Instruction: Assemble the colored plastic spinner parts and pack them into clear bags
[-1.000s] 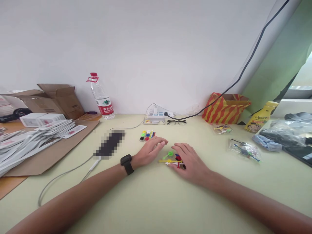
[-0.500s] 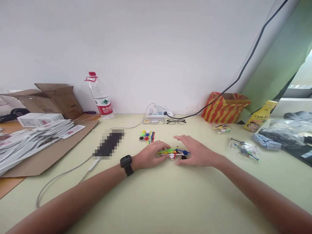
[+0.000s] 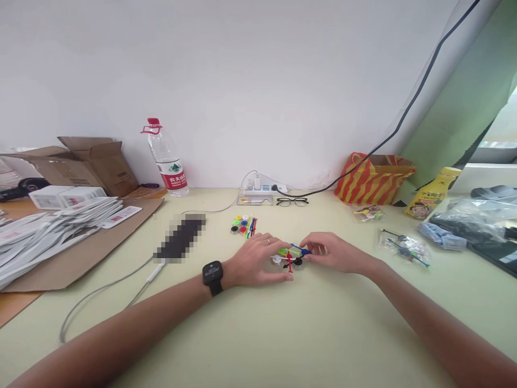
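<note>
In the middle of the table lies a small heap of coloured plastic arrows and round pieces. My left hand [image 3: 256,262] curves around its left side, thumb and fingers apart, the fingers partly over the heap. A red arrow [image 3: 290,263] points toward me, near a black arrow and a black disc [image 3: 298,262]. One white disc [image 3: 276,260] shows beside my left palm, below a green arrow [image 3: 287,251]. From the right, my right hand [image 3: 329,252] pinches a blue arrow [image 3: 299,249] at the heap's right edge.
Behind my left hand, coloured discs [image 3: 241,223] sit in rows beside parallel arrows [image 3: 251,226]. Bagged arrow pieces [image 3: 406,249] lie on the right. Eyeglasses [image 3: 292,202] and a power strip [image 3: 264,188] are near the wall. A phone [image 3: 183,237] with a cable lies left.
My left hand has shifted right and opened wider around the heap. My right hand has closed from a wide spread onto the blue arrow. The red and black arrows now lie more exposed.
</note>
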`<state>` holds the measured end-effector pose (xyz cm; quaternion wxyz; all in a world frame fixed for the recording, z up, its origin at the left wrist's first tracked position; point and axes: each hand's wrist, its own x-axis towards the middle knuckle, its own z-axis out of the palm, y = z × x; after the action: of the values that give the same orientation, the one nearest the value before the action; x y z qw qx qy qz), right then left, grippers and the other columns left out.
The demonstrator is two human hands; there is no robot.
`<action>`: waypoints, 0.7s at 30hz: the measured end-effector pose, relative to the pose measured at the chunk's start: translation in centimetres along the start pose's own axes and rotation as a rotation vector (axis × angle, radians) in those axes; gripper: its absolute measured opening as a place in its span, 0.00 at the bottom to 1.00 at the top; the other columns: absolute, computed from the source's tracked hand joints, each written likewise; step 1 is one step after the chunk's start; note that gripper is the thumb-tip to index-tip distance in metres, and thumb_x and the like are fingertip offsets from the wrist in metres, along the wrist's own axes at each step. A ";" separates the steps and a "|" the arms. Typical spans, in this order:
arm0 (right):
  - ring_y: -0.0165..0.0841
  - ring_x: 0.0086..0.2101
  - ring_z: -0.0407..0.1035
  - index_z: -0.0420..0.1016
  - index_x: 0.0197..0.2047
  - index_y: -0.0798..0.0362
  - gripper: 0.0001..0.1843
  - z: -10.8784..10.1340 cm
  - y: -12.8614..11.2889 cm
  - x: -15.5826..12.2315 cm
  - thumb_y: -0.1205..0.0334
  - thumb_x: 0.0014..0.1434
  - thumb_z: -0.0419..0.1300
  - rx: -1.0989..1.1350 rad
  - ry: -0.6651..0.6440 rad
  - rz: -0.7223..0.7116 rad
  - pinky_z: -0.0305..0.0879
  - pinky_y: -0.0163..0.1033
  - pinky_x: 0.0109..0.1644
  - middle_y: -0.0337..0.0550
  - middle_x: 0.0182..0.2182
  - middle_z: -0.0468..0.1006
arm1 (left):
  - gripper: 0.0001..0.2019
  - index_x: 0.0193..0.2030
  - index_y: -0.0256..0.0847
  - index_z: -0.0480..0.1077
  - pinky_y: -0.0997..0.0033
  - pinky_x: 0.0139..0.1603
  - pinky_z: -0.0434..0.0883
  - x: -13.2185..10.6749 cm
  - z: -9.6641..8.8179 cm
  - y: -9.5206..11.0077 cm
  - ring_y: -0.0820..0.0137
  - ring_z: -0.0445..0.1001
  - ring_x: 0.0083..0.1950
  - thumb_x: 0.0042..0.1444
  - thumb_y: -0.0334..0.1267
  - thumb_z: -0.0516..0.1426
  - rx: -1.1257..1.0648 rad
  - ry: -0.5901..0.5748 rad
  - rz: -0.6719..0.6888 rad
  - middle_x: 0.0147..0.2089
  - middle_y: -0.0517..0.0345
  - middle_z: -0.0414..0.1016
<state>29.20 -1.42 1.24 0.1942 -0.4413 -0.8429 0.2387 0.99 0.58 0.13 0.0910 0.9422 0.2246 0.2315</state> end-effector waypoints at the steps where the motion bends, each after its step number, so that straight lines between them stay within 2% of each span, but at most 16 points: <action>1: 0.36 0.34 0.69 0.79 0.46 0.48 0.11 0.0 0.1 0.0 0.53 0.66 0.62 -0.007 0.001 -0.010 0.67 0.41 0.39 0.42 0.35 0.76 | 0.25 0.63 0.46 0.71 0.55 0.55 0.71 0.1 0.1 0.0 0.55 0.76 0.54 0.64 0.55 0.60 0.010 -0.001 0.009 0.55 0.49 0.79; 3: 0.36 0.34 0.70 0.79 0.45 0.47 0.10 0.1 0.4 0.0 0.53 0.67 0.61 -0.028 0.008 -0.017 0.69 0.42 0.40 0.42 0.35 0.77 | 0.16 0.61 0.46 0.72 0.57 0.55 0.70 0.1 0.2 -0.1 0.57 0.75 0.54 0.70 0.45 0.55 0.032 -0.013 0.020 0.56 0.50 0.79; 4: 0.37 0.35 0.71 0.79 0.46 0.47 0.10 0.2 0.6 -0.1 0.52 0.67 0.61 -0.038 0.019 -0.019 0.70 0.43 0.40 0.43 0.37 0.77 | 0.15 0.61 0.46 0.72 0.57 0.56 0.70 0.2 0.2 -0.1 0.58 0.75 0.55 0.71 0.41 0.53 0.042 -0.021 0.027 0.56 0.51 0.79; 7: 0.42 0.48 0.73 0.75 0.58 0.45 0.18 0.7 1.3 -0.1 0.52 0.67 0.61 -0.040 0.074 -0.058 0.73 0.48 0.51 0.47 0.52 0.78 | 0.16 0.63 0.47 0.71 0.57 0.56 0.69 0.3 0.1 -0.1 0.59 0.75 0.55 0.71 0.40 0.53 0.078 -0.045 0.074 0.60 0.51 0.77; 10: 0.44 0.67 0.60 0.64 0.70 0.41 0.28 1.5 1.5 -0.1 0.54 0.69 0.59 -0.039 0.083 -0.151 0.62 0.54 0.69 0.46 0.69 0.66 | 0.15 0.60 0.48 0.73 0.57 0.54 0.69 0.4 0.0 0.1 0.59 0.75 0.52 0.71 0.44 0.54 0.126 -0.067 0.123 0.61 0.50 0.77; 12: 0.44 0.71 0.53 0.62 0.72 0.40 0.27 1.9 1.3 0.0 0.55 0.71 0.55 -0.051 0.054 -0.187 0.54 0.56 0.74 0.43 0.72 0.62 | 0.14 0.57 0.46 0.74 0.58 0.52 0.70 0.6 0.0 0.1 0.60 0.75 0.50 0.71 0.44 0.54 0.154 -0.074 0.139 0.58 0.49 0.78; 15: 0.44 0.68 0.58 0.67 0.68 0.41 0.23 2.1 1.0 0.2 0.56 0.73 0.53 -0.040 0.035 -0.186 0.58 0.56 0.72 0.44 0.67 0.69 | 0.14 0.57 0.44 0.73 0.58 0.53 0.70 0.6 0.1 0.0 0.60 0.75 0.51 0.71 0.45 0.53 0.163 -0.065 0.150 0.57 0.48 0.78; 18: 0.44 0.58 0.69 0.72 0.60 0.45 0.17 1.8 0.8 0.3 0.57 0.71 0.55 -0.026 0.049 -0.161 0.67 0.53 0.63 0.47 0.56 0.78 | 0.14 0.58 0.43 0.72 0.58 0.54 0.70 0.6 0.2 -0.2 0.60 0.76 0.52 0.72 0.44 0.52 0.153 -0.049 0.153 0.58 0.48 0.78; 21: 0.42 0.48 0.73 0.75 0.54 0.46 0.12 1.4 0.9 0.3 0.60 0.70 0.55 -0.034 0.071 -0.127 0.71 0.49 0.53 0.47 0.48 0.79 | 0.13 0.55 0.43 0.72 0.58 0.53 0.70 0.5 0.3 -0.4 0.60 0.76 0.51 0.73 0.42 0.51 0.168 -0.047 0.137 0.57 0.48 0.78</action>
<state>28.86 -1.09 -0.35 0.2310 -0.3983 -0.8658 0.1958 1.38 1.21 0.00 0.0011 0.9648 0.1762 0.1954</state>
